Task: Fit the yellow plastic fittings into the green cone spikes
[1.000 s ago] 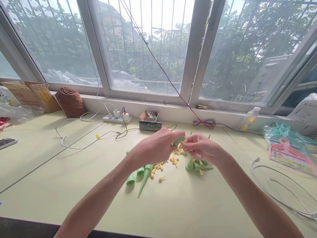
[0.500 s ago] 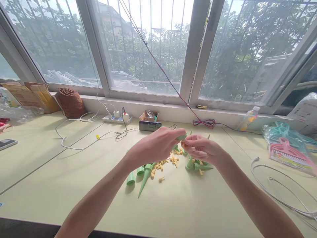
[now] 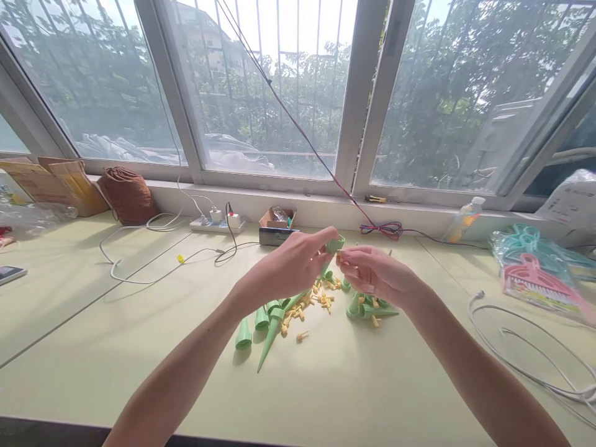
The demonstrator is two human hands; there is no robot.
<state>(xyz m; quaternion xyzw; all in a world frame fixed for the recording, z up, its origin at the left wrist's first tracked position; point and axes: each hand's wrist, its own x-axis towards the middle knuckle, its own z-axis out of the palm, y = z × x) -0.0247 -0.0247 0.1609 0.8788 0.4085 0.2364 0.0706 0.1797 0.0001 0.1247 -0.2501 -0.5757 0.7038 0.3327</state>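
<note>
As I stand here, I see on the middle of the table [image 3: 326, 391] a scatter of small parts [image 3: 325, 299]. To its left lie several cones [image 3: 270, 338]; to its right is a second group of cones [image 3: 379, 312], with some small parts among them. One part lies nearer the front edge. Toward the back edge stands a phone [image 3: 272, 236], and behind it is an open box [image 3: 267, 219]. Left of these come a power strip [image 3: 199, 227], a pouch [image 3: 128, 195] and, in the back left corner, a carton [image 3: 90, 192]. Toward the back right are a cord bundle [image 3: 387, 230], then a bottle [image 3: 460, 222], then bagged brushes [image 3: 531, 276].
</note>
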